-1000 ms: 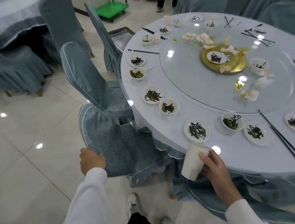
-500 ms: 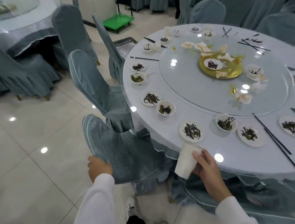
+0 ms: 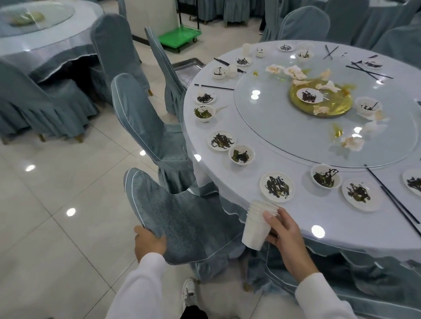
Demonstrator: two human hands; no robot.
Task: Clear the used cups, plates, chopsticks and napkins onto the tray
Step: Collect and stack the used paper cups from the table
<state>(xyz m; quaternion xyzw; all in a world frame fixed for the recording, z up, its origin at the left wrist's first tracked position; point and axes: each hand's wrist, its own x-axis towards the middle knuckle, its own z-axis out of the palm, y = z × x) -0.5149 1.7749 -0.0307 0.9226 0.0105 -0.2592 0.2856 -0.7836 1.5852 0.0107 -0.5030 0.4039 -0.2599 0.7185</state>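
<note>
My right hand (image 3: 283, 231) grips a stack of white paper cups (image 3: 256, 225), tilted, just off the near edge of the round table (image 3: 335, 227). My left hand (image 3: 148, 242) holds the back of the nearest covered chair (image 3: 182, 224). Several used white plates and bowls with dark leftovers ring the table, the closest plate (image 3: 277, 186) just above the cups. Black chopsticks (image 3: 396, 202) lie at the right. Crumpled napkins (image 3: 353, 143) sit on the glass turntable. A metal tray (image 3: 188, 65) rests on a chair seat at the far left of the table.
A gold dish (image 3: 336, 104) holds a plate at the turntable's middle. Covered chairs (image 3: 149, 129) stand close along the table's left side. A green cart (image 3: 179, 37) stands on the tiled floor behind. Other dressed tables (image 3: 25, 30) fill the room.
The view has shifted back and up a little. My right hand with the cup stack has stayed by the table edge; my left hand has kept its hold on the chair back.
</note>
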